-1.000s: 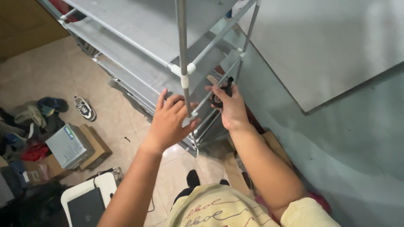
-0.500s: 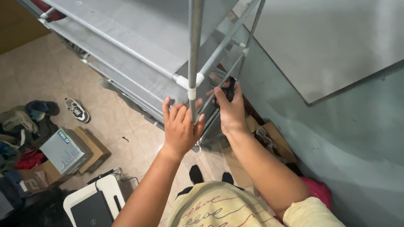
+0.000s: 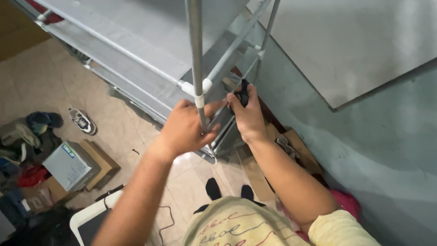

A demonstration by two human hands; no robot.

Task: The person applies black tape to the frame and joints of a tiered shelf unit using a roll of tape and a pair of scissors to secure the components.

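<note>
Both hands on shelf rack: left hand (image 3: 184, 130) clenched round vertical pole (image 3: 195, 54) just below white connector (image 3: 196, 89). Right hand (image 3: 248, 116) beside it, grasping small black object (image 3: 243, 96).

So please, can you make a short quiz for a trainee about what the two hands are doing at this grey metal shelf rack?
1. True or false: the left hand grips the upright grey metal pole just below the white plastic corner connector.
2. What does the right hand hold? A) small black object B) red cup C) white cloth
3. Fill in: a single sports shoe lies on the ____ tiled floor.

Key: 1 true; 2 A; 3 beige.
</note>
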